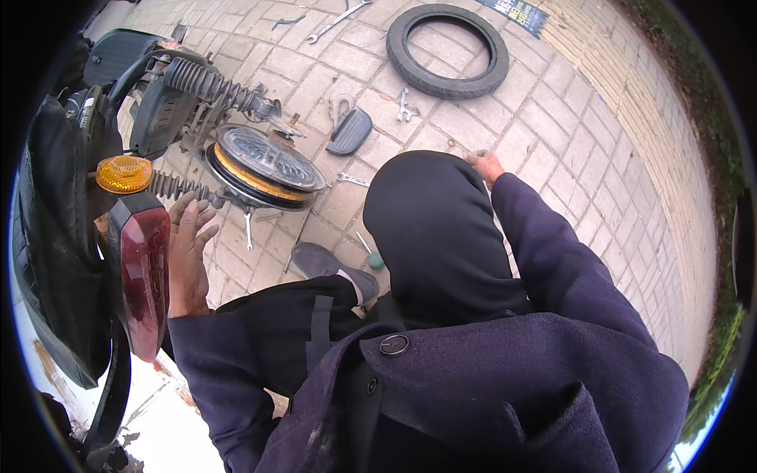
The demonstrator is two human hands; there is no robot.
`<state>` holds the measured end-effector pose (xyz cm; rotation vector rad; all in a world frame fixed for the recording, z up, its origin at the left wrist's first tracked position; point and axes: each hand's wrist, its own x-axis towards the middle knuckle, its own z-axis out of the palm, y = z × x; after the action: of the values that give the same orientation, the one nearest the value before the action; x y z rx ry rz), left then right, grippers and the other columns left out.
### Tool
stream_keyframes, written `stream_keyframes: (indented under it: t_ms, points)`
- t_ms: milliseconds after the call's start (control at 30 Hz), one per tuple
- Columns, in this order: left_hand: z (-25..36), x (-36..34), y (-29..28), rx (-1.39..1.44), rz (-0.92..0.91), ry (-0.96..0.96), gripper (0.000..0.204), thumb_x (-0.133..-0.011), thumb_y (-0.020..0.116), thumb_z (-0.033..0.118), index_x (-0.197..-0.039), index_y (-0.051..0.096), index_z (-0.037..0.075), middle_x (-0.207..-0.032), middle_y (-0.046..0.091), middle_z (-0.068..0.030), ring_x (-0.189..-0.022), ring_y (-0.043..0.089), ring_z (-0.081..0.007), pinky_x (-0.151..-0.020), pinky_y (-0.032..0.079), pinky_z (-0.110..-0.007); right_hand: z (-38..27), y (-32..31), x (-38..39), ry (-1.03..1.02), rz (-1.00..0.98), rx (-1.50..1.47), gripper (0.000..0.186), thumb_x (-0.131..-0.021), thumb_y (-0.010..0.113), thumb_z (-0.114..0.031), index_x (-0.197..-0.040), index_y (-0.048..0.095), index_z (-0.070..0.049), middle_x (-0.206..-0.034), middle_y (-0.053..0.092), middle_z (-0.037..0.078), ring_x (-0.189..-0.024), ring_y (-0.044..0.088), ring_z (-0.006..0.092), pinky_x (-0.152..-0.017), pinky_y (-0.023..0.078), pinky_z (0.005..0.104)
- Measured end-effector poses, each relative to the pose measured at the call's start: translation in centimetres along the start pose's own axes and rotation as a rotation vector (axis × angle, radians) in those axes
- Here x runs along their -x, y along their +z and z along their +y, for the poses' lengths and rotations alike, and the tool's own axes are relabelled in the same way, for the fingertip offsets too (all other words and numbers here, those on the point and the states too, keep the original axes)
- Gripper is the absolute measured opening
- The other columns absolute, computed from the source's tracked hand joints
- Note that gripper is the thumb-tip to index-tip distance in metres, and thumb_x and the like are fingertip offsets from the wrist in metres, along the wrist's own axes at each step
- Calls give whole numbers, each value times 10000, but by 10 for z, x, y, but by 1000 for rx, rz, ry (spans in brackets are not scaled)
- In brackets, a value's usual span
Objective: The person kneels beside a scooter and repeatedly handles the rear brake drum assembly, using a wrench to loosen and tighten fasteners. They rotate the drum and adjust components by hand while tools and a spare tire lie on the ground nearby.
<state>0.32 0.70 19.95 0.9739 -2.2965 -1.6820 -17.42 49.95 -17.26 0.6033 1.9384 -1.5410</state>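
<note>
My left hand (191,252) is beside the red tail light (142,280) at the left, fingers spread, just under the amber indicator (122,172) and beside a coiled shock absorber (177,184). A wheel with a yellow-edged rim and no tyre (264,169) lies beyond it, still at the motorbike's rear. My right hand (485,165) is at the outer edge of my raised black-clad knee (426,221), its fingers curled and partly hidden; whether they hold anything cannot be seen.
A loose tyre (447,91) lies on the paving (568,181), with spanners (339,21), a footrest (349,132), a green-handled screwdriver (375,259) and a printed sheet (520,16) about. My grey shoe (319,260) is below the wheel. A planted verge borders the right.
</note>
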Motion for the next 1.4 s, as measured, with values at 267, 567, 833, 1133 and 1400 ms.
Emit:
stream_keyframes:
  t_ms: [267, 567, 833, 1133, 1400]
  points:
    - [11, 7, 8, -96, -64, -39, 430, -1018, 564, 255, -1349, 531, -17, -1201, 616, -132, -1109, 610, -200, -893, 502, -303, 9, -23, -19, -527, 194, 664, 332, -837, 605, -327, -941, 668, -17, -911, 694, 227, -901, 694, 324, -812, 528, 421]
    - [16, -13, 39, -249, -92, -142, 458, -1000, 579, 274, -1336, 534, -33, -1200, 621, -139, -1104, 612, -205, -900, 498, -316, -8, 17, -42, -519, 198, 858, 302, -876, 632, -288, -1070, 622, -57, -986, 696, 183, -928, 679, 350, -794, 519, 446]
    - [21, -24, 43, -218, -151, -113, 469, -977, 612, 258, -1322, 532, -49, -1200, 631, -155, -1105, 608, -209, -897, 494, -310, -12, 23, -58, -728, 39, 1174, 315, -865, 630, -214, -1142, 581, -72, -991, 645, 173, -921, 656, 374, -774, 518, 472]
    - [19, -14, 35, -211, -197, -51, 476, -978, 607, 284, -1327, 538, -33, -1210, 627, -149, -1116, 596, -216, -897, 489, -323, -126, 47, -31, -286, -320, 574, 265, -892, 716, -267, -828, 613, -31, -644, 559, 38, -542, 553, 131, -511, 455, 310]
    - [8, -16, 27, -247, -227, -6, 442, -972, 634, 242, -1312, 537, -23, -1141, 617, -110, -1043, 578, -164, -874, 485, -302, -348, 145, 52, -643, -679, 780, 217, -956, 653, -289, -947, 636, -73, -732, 549, 5, -632, 545, 99, -520, 404, 263]
